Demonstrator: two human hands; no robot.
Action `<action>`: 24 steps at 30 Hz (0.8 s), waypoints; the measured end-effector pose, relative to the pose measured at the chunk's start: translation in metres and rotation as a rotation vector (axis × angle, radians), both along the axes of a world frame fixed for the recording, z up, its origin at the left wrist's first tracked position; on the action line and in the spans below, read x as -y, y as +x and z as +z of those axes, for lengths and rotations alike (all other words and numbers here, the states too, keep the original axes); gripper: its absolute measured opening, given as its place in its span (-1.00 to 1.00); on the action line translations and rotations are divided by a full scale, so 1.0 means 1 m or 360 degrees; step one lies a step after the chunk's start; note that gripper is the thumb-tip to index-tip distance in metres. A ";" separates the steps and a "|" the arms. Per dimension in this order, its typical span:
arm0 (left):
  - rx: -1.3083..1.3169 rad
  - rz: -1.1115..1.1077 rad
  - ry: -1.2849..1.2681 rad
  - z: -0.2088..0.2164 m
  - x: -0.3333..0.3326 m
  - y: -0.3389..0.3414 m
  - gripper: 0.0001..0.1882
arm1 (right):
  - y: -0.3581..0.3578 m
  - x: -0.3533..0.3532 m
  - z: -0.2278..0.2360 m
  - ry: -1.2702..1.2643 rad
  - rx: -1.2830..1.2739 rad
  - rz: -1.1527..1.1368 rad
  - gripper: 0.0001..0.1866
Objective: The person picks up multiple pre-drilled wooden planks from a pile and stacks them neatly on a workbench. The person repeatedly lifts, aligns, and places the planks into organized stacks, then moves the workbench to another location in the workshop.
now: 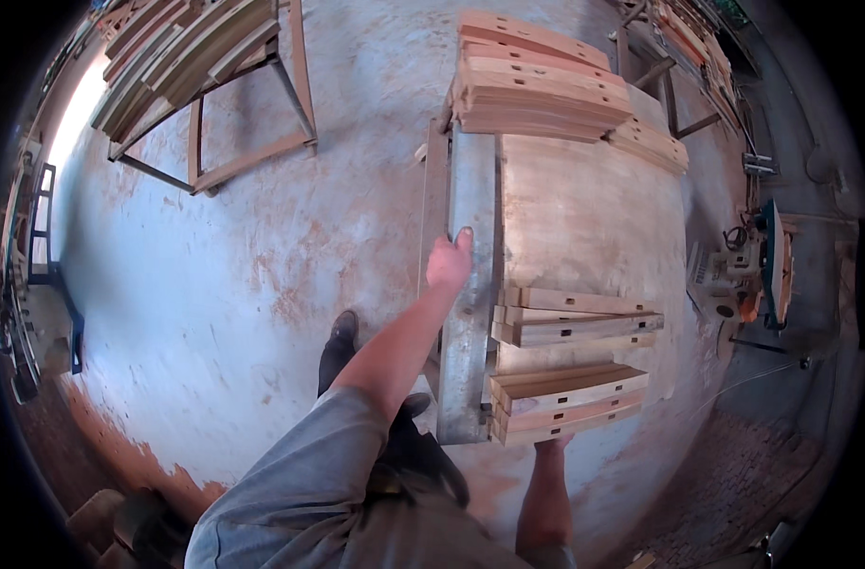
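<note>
My left hand (449, 260) is closed around the left edge of a long grey metal beam (469, 332), its thumb lying on top. The beam runs along the left side of a wooden board surface (584, 218). At the near end of that surface, my right hand (554, 443) is at the near side of a stack of wooden slats (570, 403); the slats hide most of its fingers. These slats have small dark slots in their edges. A second, smaller stack of slotted slats (577, 318) lies just beyond.
A taller pile of slotted wooden boards (542, 85) lies at the far end of the surface. At the far left, a metal-framed rack (252, 156) carries long timber pieces (181, 52). A machine with a handwheel (736, 237) stands at the right. My shoe (345, 327) is on the worn floor.
</note>
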State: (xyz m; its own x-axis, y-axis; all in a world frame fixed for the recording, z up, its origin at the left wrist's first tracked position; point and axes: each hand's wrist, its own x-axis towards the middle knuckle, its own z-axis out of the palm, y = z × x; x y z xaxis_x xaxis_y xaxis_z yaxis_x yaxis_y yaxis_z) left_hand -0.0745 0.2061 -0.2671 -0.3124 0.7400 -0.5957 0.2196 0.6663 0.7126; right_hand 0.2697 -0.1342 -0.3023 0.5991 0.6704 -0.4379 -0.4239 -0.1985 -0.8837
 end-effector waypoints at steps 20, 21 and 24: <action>0.0734 0.0283 0.0082 -0.005 0.324 0.206 -0.47 | 0.345 -0.003 0.041 -0.0310 -0.0561 -0.0570 0.12; 0.0786 0.0287 0.0145 -0.001 0.325 0.218 -0.48 | 0.384 -0.013 0.049 -0.0197 -0.0560 -0.0519 0.14; 0.0835 0.0370 0.0227 -0.006 0.332 0.251 -0.51 | 0.460 -0.053 0.067 -0.0228 -0.0353 -0.0568 0.10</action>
State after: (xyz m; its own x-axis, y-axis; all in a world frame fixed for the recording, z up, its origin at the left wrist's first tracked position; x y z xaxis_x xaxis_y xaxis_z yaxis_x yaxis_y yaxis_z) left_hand 0.1763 -0.1255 -0.2727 -0.1664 0.7715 -0.6141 -0.3268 0.5445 0.7725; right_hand 0.7302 -0.0813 -0.2350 0.6629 0.3619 -0.6555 -0.6645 -0.1192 -0.7378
